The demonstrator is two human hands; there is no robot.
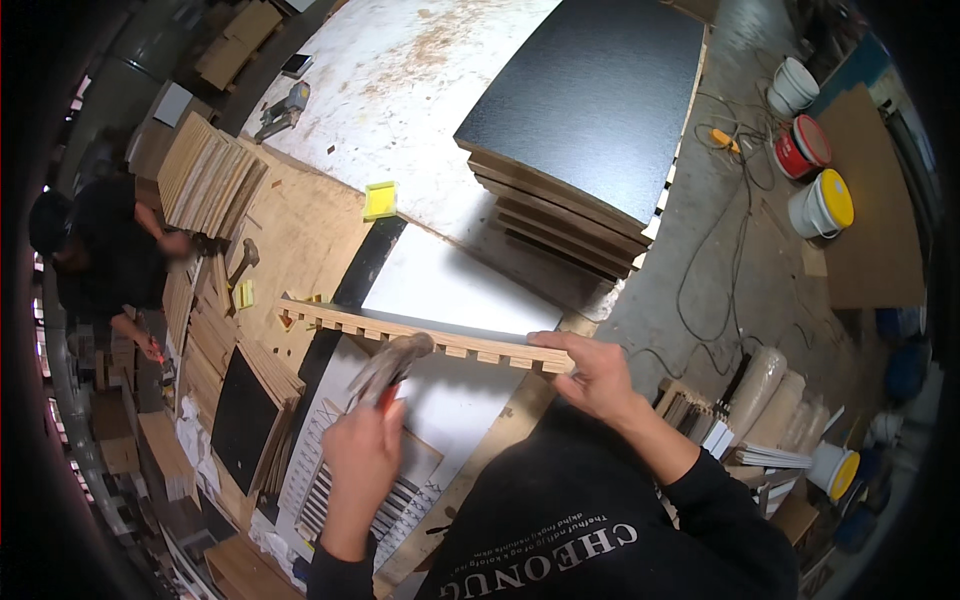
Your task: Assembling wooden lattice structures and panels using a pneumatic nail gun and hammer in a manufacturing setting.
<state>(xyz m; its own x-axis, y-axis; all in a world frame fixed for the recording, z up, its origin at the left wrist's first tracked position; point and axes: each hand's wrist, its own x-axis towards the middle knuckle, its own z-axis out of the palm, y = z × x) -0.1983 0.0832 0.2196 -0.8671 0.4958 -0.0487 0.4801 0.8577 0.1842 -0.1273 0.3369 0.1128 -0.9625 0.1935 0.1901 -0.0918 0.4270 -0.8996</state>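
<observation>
My left hand (pixel 362 460) is closed around the red grip of a claw hammer (pixel 388 366). The hammer's metal head is slightly blurred and lies over the notched edge of a wooden board (pixel 470 345). Seen edge-on, the board has a row of square notches along its side. At the board's right end my right hand (pixel 595 375) grips it between thumb and fingers. Under the board lie a white panel (pixel 455 285) and a printed sheet with a drawing of slats (pixel 385 490).
A stack of dark panels (pixel 590 110) stands on the table beyond the board. Left of it are a yellow tray (pixel 380 200), a nail gun (pixel 284 111) and another hammer (pixel 243 262). A co-worker (pixel 110 250) stands at the left. Buckets (pixel 802 147) and cables (pixel 735 240) occupy the right-hand floor.
</observation>
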